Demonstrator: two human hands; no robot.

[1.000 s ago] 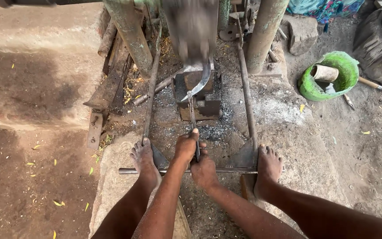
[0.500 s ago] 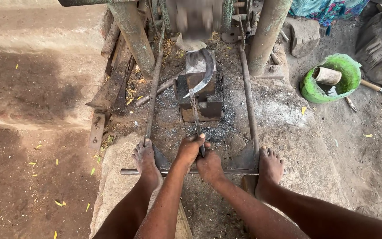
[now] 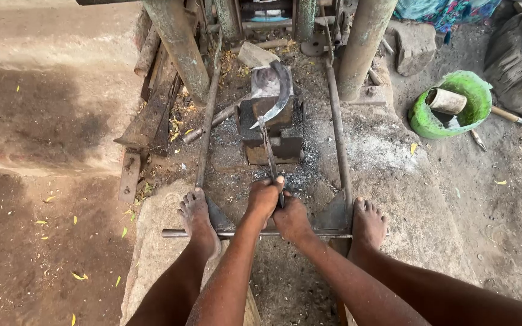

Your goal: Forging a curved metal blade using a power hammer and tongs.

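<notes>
Both my hands grip the long handles of metal tongs [image 3: 269,158] low in the middle of the view. My left hand [image 3: 263,198] closes on the handles from the left, my right hand [image 3: 292,218] from the right and slightly nearer me. The tongs hold a curved sickle-shaped blade [image 3: 280,95] that lies on a dark anvil block [image 3: 268,130]. The raised hammer head [image 3: 270,7] of a power hammer hangs at the top edge, above the blade. My bare feet rest on a horizontal metal bar [image 3: 237,233], the left foot [image 3: 198,218] and the right foot [image 3: 367,222].
Two thick metal posts [image 3: 179,48] [image 3: 365,42] flank the anvil. Long rods [image 3: 338,133] run along the ground on both sides. A green bowl [image 3: 478,90] with a short cylinder in it sits at the right. Scale and ash cover the ground by the anvil.
The hammer head has risen off the blade, going up out of the frame. The curved blade now lies fully exposed on the anvil. My hands stay on the tongs.
</notes>
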